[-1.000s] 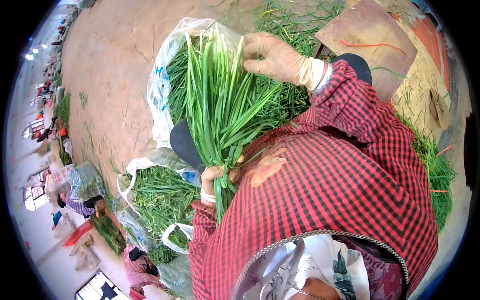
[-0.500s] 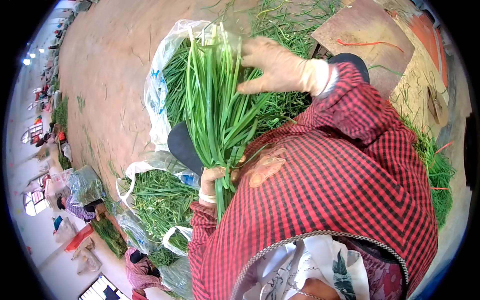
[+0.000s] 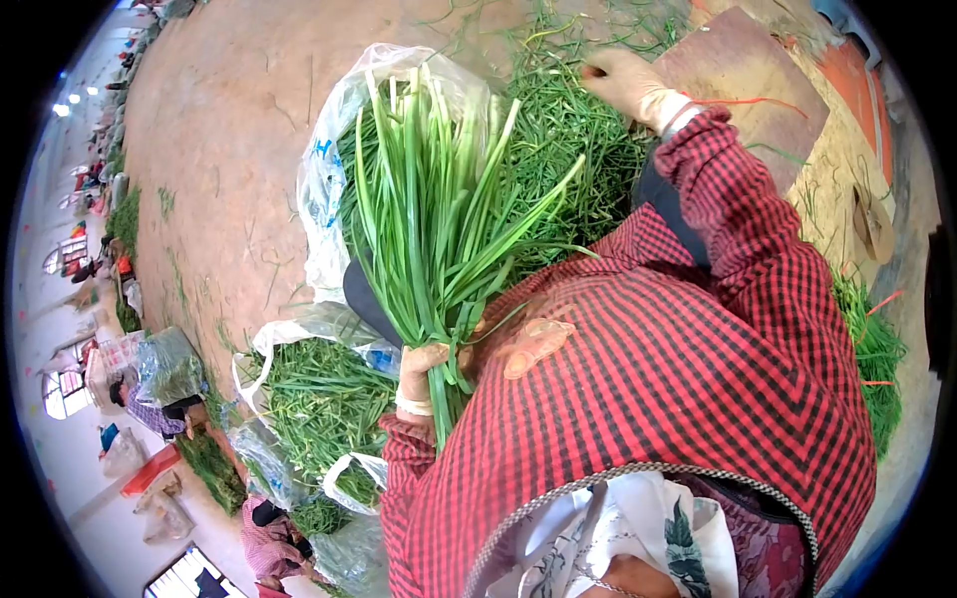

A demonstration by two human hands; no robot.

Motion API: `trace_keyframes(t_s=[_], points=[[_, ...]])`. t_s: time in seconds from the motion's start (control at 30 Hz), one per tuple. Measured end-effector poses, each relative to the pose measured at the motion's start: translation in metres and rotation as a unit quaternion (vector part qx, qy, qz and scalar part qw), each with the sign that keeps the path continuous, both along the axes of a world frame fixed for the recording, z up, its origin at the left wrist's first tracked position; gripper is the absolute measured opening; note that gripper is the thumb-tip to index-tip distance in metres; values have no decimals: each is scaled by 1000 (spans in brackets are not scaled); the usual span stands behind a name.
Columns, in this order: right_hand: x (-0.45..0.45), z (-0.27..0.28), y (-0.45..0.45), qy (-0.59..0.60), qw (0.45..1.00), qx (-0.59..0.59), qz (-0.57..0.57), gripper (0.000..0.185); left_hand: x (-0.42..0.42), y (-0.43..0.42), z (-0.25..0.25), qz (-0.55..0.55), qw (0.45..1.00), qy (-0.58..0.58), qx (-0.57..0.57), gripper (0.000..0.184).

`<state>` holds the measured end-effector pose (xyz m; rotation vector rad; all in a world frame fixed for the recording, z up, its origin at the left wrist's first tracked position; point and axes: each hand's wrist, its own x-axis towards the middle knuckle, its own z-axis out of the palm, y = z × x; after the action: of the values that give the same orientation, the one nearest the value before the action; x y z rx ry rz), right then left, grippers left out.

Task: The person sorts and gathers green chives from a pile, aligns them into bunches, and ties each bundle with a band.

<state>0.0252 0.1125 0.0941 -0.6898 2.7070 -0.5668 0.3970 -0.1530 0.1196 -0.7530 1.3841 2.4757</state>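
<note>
My left hand [image 3: 424,369], in a pale glove, is closed around the leafy lower part of a bunch of garlic chives [image 3: 429,209]. The pale stem ends fan out away from me, and a few stalks splay to the right. My gloved right hand [image 3: 628,88] is over a loose pile of greens [image 3: 578,149], apart from the bunch. Its fingers are curled together; whether anything is between them is hidden. Behind the bunch lies a clear plastic bag [image 3: 324,199] with greens in it.
Another plastic bag [image 3: 261,364] full of cut greens stands at my left. A brown board [image 3: 753,85] with a red tie [image 3: 748,101] lies at the right. Tied greens [image 3: 877,399] rest beside me. Other people [image 3: 269,543] sit among bags at the far left.
My right hand has moved from beside the bunch to the upper right, over the pile, and its fingers have curled. The stalks have spread rightward. My left hand keeps its hold.
</note>
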Motion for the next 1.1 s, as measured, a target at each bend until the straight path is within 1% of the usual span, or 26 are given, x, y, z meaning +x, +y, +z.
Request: trace_keyframes(t_s=[0.07,0.1,0.13,0.17,0.2,0.27,0.3,0.33,0.37,0.4,0.43,0.47,0.5,0.6,0.67,0.73,0.77,0.8,0.83,0.87,0.9,0.97,1.0,1.03,1.07,1.1], points=[[8,-36,18,239,971,2,-31,50,-1,-2,-1,13,1000,6,2,67],[18,-16,10,241,970,2,-31,50,-2,-1,2,23,1000,9,13,68],[31,4,1,80,988,-126,-33,52,-4,0,5,31,999,10,24,68],[42,18,-6,-85,964,-251,-36,55,-7,3,8,33,999,10,2,66],[48,16,-8,-87,963,-252,-40,55,-9,2,8,29,1000,7,1,66],[56,10,-13,-142,936,-321,39,49,-10,2,4,39,999,3,-7,62],[62,18,-10,-105,952,-286,9,44,-10,2,4,52,999,-6,1,58],[63,4,-8,-176,934,-302,-71,43,-11,3,6,56,998,-4,-1,58],[70,-11,-7,-297,881,-362,-69,43,-16,7,12,63,997,10,-36,56],[80,-22,-9,-411,810,-414,-64,43,-22,11,18,69,995,24,-73,55],[93,-23,-14,-420,816,-397,-14,46,-27,14,21,83,993,38,-75,54],[104,-22,-20,-427,820,-379,37,49,-26,8,15,89,995,43,-16,58],[106,-20,-27,-419,822,-383,46,49,-30,7,14,81,995,58,-9,59],[106,-8,-47,-441,774,-396,225,60,-47,14,17,20,997,78,-7,61],[109,11,-53,-613,622,-472,121,59,-66,30,28,-24,995,87,-42,59],[107,28,-60,-635,538,-551,66,65,-82,45,39,-63,993,101,-8,58],[106,32,-65,-638,494,-585,81,68,-91,49,41,-79,992,91,23,58],[102,30,-69,-639,469,-602,98,75,-100,54,42,-95,991,80,54,58],[97,28,-74,-640,442,-618,114,83,-110,60,34,-102,987,109,67,57],[96,31,-77,-638,428,-628,124,85,-117,58,21,-110,982,134,81,55],[94,40,-77,-627,430,-636,132,88,-125,44,5,-214,969,76,101,60],[94,62,-76,-586,464,-651,131,94,-139,53,0,-210,967,98,106,56],[95,77,-75,-562,488,-653,143,90,-145,58,9,-219,963,110,111,56],[90,76,-73,-507,554,-648,129,81,-150,66,17,-201,964,133,110,55],[96,72,-66,-541,521,-659,25,72,-153,68,30,-206,969,103,93,52],[91,68,-60,-536,526,-660,27,69,-159,68,30,-235,964,111,54,51]])
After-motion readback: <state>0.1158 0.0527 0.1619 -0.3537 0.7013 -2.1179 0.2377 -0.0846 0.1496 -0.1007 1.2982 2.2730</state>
